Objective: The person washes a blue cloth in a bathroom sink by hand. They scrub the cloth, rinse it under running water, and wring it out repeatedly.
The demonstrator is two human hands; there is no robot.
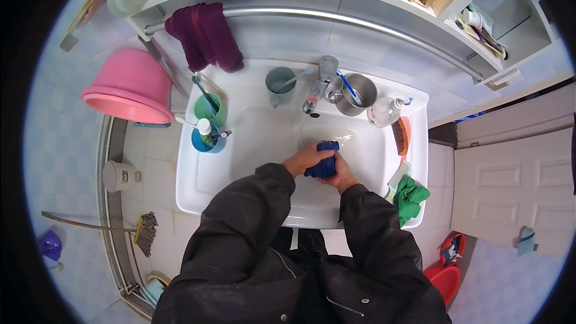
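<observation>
Over the basin of a white sink (240,174), both my hands are closed around a bunched dark blue cloth (322,168). My left hand (303,157) grips its left and upper side, while my right hand (342,173) holds it from the right and below. Some of the cloth is hidden behind my fingers. Just beyond my hands stands the faucet (316,91), and a little water glints in the basin below it. Dark jacket sleeves cover my forearms.
Along the sink's rim are a green cup (210,110), a blue cup (207,140), a grey cup (280,81), a metal mug (361,97), a pump bottle (384,112), a brush (400,138) and a green cloth (410,199). A maroon towel (204,36) hangs on the metal rail (336,18).
</observation>
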